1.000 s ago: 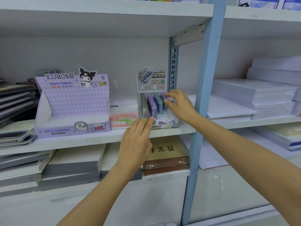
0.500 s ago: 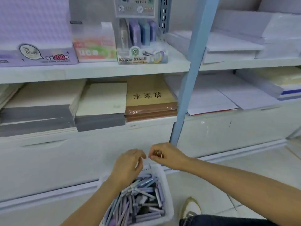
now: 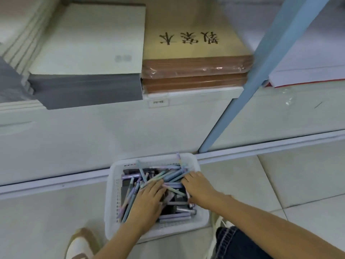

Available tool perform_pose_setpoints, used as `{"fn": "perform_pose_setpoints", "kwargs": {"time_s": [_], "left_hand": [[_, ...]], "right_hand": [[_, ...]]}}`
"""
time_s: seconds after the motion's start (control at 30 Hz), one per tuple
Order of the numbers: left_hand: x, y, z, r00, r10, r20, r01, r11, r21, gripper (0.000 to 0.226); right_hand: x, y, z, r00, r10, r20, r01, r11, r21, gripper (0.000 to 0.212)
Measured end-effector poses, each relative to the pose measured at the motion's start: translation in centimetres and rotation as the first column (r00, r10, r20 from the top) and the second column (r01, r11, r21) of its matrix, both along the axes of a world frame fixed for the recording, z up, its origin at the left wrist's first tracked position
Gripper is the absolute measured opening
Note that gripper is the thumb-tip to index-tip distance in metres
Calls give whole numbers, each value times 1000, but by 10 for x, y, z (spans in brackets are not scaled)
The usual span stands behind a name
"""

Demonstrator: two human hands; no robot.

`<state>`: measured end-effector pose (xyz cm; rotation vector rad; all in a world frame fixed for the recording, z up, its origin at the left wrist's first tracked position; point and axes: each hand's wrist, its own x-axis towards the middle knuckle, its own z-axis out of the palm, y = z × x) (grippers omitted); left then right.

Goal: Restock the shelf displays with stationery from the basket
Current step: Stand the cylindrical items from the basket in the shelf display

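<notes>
Pens [image 3: 169, 176] lie in the basket [image 3: 112, 193] on the floor [image 3: 280, 174], before the shelf [image 3: 196, 92] holding paper stacks [image 3: 89, 40].

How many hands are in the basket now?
2. The left hand lies on the pens in the middle of the basket; the right hand is at its right side.

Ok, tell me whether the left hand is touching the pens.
Touching. Head view: left hand lies on the pens in the basket, fingers among them.

Bright even light; motion blur throughout; wide-angle bending at edges.
</notes>
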<state>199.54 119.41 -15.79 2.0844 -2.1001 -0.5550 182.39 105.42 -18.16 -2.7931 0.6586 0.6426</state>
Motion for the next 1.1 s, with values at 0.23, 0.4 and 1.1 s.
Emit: {"fn": "perform_pose_setpoints", "kwargs": {"time_s": [0.23, 0.4, 1.1], "left_hand": [[2, 2, -14, 996, 14, -88, -15, 1000, -9, 48], [1, 4, -14, 991, 37, -129, -40, 999, -18, 43], [-8, -5, -2, 398, 593, -700, -305, 805, 509, 13]], "right_hand": [[-1, -10, 12, 998, 47, 39, -49, 997, 51, 38], [-6, -14, 25, 997, -64, 52, 43, 942, 334, 28], [-10, -13, 23, 999, -31, 28, 30, 999, 37, 53]]}}
